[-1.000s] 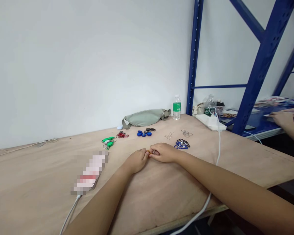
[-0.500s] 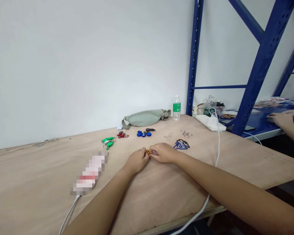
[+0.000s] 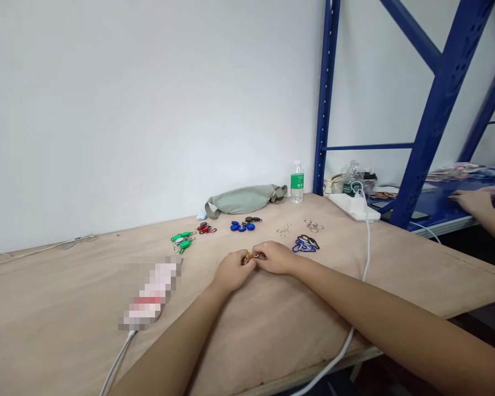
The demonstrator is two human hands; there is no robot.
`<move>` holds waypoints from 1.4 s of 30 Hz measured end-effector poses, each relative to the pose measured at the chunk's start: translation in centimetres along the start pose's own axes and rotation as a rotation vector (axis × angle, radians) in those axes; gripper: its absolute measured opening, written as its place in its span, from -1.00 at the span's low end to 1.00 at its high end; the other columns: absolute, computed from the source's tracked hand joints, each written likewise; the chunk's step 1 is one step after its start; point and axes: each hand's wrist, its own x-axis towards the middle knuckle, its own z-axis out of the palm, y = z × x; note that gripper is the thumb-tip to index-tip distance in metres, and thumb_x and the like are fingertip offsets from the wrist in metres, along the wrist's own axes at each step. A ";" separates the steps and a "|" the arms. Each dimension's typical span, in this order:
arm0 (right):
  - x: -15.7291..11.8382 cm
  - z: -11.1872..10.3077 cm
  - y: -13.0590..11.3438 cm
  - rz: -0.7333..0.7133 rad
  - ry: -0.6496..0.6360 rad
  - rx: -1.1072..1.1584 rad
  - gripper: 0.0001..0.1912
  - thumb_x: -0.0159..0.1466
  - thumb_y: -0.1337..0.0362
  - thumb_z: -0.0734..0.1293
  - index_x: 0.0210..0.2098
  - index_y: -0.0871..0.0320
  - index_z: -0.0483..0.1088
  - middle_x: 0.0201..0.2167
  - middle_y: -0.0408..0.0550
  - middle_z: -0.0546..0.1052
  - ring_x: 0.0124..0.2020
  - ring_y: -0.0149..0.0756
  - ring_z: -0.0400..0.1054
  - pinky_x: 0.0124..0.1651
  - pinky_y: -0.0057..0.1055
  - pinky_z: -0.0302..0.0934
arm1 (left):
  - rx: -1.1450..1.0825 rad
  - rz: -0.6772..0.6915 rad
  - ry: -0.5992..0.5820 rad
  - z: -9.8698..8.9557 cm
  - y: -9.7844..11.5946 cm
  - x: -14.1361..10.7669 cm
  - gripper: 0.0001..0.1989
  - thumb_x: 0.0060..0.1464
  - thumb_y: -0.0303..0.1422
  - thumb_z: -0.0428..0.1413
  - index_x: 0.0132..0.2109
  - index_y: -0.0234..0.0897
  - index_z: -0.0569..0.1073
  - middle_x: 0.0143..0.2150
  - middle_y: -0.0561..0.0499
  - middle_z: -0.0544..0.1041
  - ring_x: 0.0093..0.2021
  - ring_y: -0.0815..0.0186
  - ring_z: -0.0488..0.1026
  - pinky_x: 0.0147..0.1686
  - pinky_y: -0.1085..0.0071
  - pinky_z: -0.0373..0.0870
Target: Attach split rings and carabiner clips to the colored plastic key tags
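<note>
Both our grips, the left hand (image 3: 232,271) and right hand (image 3: 274,257), stay clamped together on a small orange carabiner (image 3: 250,256) (barely shifted since a moment ago), over the plywood surface (image 3: 66,297) near the blue carabiners (image 3: 305,245).
</note>
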 end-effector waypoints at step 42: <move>0.4 -0.4 0.7 0.105 0.325 0.634 -0.78 0.03 0.18 0.31 -0.44 0.21 0.46 -0.47 -0.03 0.53 -0.45 -0.33 0.40 -0.39 -0.44 0.29 | -0.971 -0.194 0.011 -0.4 -0.6 0.5 -0.67 -0.19 -0.35 0.17 -0.25 -0.32 0.26 -0.51 0.11 0.39 -0.57 0.52 0.24 -0.50 0.51 0.14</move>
